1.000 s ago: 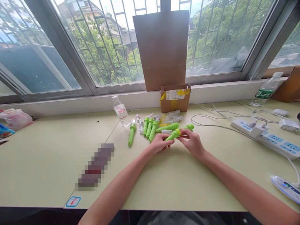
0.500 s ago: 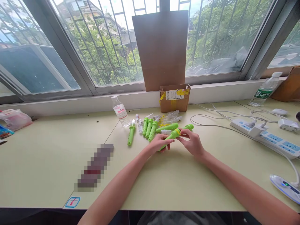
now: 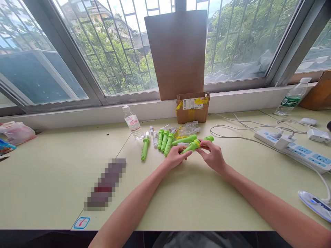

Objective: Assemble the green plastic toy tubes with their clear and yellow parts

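My left hand (image 3: 177, 156) is wrapped round a green plastic tube (image 3: 190, 147), which tilts up to the right. At the tube's upper end is a yellow ring (image 3: 197, 142), pinched between the thumb and fingers of my right hand (image 3: 213, 156). Just behind my hands lies another green tube (image 3: 184, 140), and the end of one more green tube (image 3: 209, 138) shows past my right fingers. To the left, several green tubes (image 3: 164, 142) lie side by side. A separate green tube (image 3: 145, 148) with a clear top sits further left.
Clear plastic pieces (image 3: 190, 128) and yellow rings lie before a small cardboard box (image 3: 192, 108). A water bottle (image 3: 133, 123) stands at the back left. At right are a power strip (image 3: 297, 151), cables, a second bottle (image 3: 292, 96) and a white device (image 3: 314, 206).
Both hands have shifted very slightly, with the green tube and its yellow ring moving a little up and right. Both grips hold, and the other pieces stay in place.
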### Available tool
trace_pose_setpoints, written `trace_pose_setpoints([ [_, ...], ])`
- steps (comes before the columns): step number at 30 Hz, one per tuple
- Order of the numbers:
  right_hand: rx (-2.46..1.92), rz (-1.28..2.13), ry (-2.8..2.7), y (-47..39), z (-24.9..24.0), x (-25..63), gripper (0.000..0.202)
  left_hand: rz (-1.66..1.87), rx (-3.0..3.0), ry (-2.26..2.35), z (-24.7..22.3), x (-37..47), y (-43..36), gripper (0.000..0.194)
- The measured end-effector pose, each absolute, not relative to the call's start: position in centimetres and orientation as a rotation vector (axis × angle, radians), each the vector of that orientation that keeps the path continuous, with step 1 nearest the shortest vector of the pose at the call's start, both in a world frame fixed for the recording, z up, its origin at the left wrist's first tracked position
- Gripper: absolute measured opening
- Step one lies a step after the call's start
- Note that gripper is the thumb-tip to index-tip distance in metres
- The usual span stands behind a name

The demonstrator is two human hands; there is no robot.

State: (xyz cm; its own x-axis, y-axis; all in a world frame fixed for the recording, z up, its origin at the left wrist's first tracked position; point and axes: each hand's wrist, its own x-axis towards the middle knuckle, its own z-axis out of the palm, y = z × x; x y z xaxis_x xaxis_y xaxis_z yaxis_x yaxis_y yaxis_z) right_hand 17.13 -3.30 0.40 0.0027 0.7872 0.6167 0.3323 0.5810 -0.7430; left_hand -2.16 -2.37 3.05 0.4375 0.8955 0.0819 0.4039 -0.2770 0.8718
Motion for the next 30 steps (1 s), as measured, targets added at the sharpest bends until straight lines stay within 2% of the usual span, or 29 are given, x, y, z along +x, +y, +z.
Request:
trace_pose_setpoints([
  [3,-0.963,0.529,-1.515,-2.8,0.2,17.4,0.028,0.929,2.238,1.264,2.0,-1.8,-2.3,0.043],
  [7,-0.945,0.635,-1.444,-2.4,-0.2,17.6,0.030,0.998,2.443,1.307,1.0,-1.6,-2.3,0.027],
  [11,-0.953,0.705,-1.462,-2.6,-0.5,17.6,0.032,0.946,2.248,1.225,1.3,-1.7,-2.6,0.023],
  [18,-0.932,0.767,-1.519,-2.5,-0.6,17.5,0.037,0.904,1.791,1.087,2.2,-1.8,-2.7,0.030],
  [30,-0.981,0.748,-1.551,-2.5,-0.6,17.6,0.033,0.872,1.631,0.988,2.5,-2.3,-2.1,0.031],
])
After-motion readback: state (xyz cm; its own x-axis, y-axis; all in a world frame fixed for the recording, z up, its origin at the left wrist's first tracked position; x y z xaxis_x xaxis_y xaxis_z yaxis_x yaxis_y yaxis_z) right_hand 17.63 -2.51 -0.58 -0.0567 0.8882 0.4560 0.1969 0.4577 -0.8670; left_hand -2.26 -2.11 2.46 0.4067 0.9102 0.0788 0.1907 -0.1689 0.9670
